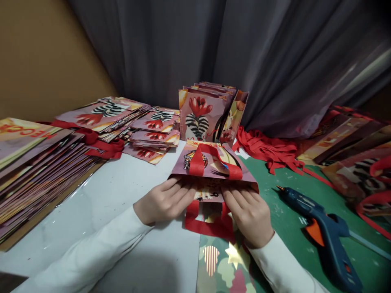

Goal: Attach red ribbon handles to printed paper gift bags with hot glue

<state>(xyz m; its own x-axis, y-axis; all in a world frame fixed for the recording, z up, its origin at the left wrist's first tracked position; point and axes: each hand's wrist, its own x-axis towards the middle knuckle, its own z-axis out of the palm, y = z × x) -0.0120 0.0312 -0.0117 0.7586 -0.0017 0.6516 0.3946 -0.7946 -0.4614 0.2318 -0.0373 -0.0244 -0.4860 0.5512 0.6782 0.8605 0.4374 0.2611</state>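
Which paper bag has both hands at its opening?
The red-handled bag lying before the upright bags; the left hand and right hand are at its opening alone.

Left hand (166, 203) and right hand (249, 213) partly inside a red-handled paper bag (214, 169)

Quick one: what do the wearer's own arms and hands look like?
Both arms: plain white long sleeves, reaching the wrists. Left hand and right hand: bare, no gloves; no watch or rings show, though the fingertips are hidden.
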